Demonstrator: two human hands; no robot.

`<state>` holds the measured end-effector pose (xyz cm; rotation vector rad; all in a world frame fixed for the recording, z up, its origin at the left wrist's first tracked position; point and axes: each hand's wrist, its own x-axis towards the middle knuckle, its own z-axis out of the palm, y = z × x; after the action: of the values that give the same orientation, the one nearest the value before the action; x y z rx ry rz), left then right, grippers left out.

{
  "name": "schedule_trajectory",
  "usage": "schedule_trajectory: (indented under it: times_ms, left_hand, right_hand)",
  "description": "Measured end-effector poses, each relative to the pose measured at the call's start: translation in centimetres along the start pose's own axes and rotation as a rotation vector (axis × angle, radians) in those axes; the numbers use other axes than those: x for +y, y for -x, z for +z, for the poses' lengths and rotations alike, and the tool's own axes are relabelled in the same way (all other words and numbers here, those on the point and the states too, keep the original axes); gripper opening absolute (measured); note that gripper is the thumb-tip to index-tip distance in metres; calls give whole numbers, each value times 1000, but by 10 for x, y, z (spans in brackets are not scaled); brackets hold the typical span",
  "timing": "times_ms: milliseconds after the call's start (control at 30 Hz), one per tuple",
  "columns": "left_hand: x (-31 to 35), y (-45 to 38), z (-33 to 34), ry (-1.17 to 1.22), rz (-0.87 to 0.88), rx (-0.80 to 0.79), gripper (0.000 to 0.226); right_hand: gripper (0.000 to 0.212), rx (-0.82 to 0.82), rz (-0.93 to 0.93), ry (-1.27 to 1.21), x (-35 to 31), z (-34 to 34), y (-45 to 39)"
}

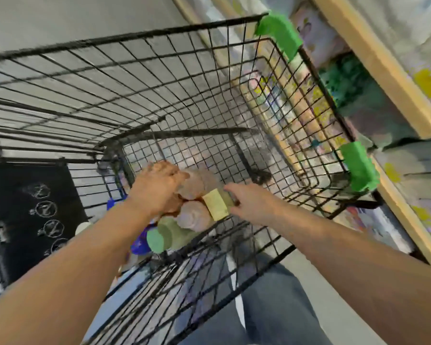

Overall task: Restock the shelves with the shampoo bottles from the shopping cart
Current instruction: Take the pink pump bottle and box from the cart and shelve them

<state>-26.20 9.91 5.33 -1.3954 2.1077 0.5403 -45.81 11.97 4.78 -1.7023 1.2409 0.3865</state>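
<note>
Both forearms reach from the near edge down into the black wire shopping cart [159, 78]. On the cart floor lie a few shampoo bottles: 2 pinkish bottles [197, 195] side by side with a pale yellow label, and a green-capped bottle [167, 236] nearer the person. The left hand [157, 188] lies curled over the pinkish pair, seemingly gripping; blur hides how firmly. The right hand [249, 202] is loosely spread, fingertips at the yellow label, holding nothing yet. Wooden shelves [383, 70] stand just right of the cart. Better to close each hand around 1 bottle body before lifting clear of the wire rim.
</note>
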Motion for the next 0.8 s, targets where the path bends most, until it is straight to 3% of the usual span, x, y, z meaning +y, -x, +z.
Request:
schedule_trajectory:
  times_ms: [167,333,500,633,800]
  left_hand:
    - [-11,-21,9,23,19,-107,57]
    - [-17,-28,13,105,136,170,47]
    - [1,-43,11,560,120,331,49]
    - [7,-51,13,1129,-20,312,76]
    - [14,-56,26,1360,57,224,92]
  right_hand:
    - [53,-142,-29,55,-8,25,-35]
    - [48,-140,2,48,-11,33,-45]
    - [58,-78,108,55,1,28,-47]
    - [51,-12,173,19,8,23,-51]
    - [40,118,211,24,13,18,-54]
